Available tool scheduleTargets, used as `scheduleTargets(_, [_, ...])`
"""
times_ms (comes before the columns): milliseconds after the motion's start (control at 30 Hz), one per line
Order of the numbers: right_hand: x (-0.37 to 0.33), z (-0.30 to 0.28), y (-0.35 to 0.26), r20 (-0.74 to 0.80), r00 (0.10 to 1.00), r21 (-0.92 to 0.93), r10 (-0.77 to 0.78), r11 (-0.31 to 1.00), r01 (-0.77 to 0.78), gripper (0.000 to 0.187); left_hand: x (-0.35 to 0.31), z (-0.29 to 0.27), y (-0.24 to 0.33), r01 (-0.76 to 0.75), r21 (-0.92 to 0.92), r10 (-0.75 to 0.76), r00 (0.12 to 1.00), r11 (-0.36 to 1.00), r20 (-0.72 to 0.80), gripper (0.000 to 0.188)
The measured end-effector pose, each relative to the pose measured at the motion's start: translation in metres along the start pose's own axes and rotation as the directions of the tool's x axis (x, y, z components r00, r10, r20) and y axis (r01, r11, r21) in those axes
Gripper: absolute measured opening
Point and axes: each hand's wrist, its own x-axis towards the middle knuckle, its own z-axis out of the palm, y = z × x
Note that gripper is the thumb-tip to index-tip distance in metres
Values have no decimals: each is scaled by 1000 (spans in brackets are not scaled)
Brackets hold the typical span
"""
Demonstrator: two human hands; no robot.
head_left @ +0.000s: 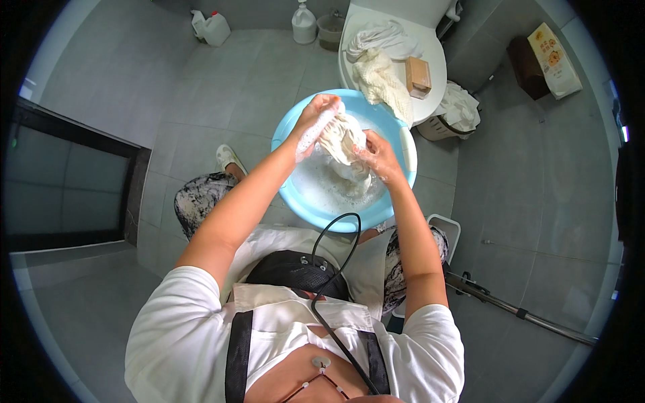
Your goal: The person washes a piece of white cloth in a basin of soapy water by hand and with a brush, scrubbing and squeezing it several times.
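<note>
A wet cream-white cloth [342, 140] is bunched between my two hands above a light blue basin [285, 127]. Suds cover my left hand [316, 121], which is closed round the upper left part of the cloth. My right hand [379, 158] grips the cloth's right side, with foam on the fingers. The cloth's lower end hangs down to the soapy water [326, 188] in the basin. How much of it lies under the suds I cannot tell.
Beyond the basin, the closed toilet lid [430, 50] bears a grey-white cloth [386, 41], a cream knitted cloth [381, 77] and a tan block [418, 75]. A lined waste bin [460, 111] stands right of it. White jugs [215, 29] and a pump bottle [304, 25] stand by the far wall. A black cable [316, 295] loops before me.
</note>
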Motion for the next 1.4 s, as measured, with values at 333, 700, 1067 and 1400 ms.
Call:
scheduleTargets(333, [-3,3,1,-221,965,340,-142,916,213,38,-16,14,-23,-33,-168,44,997,985,60,44])
scheduleTargets(700, [-15,-23,-28,-389,908,440,-155,835,331,56,-28,4,-1,-195,-97,197,980,976,5,43])
scheduleTargets(1067, [-13,-36,-25,-376,904,29,-204,972,231,48,-22,-1,9,-228,912,119,973,341,199,77])
scheduleTargets(1400, [-14,-29,-21,-209,962,-802,-175,594,-66,46,-2,-39,-7,-309,911,392,901,273,187,44])
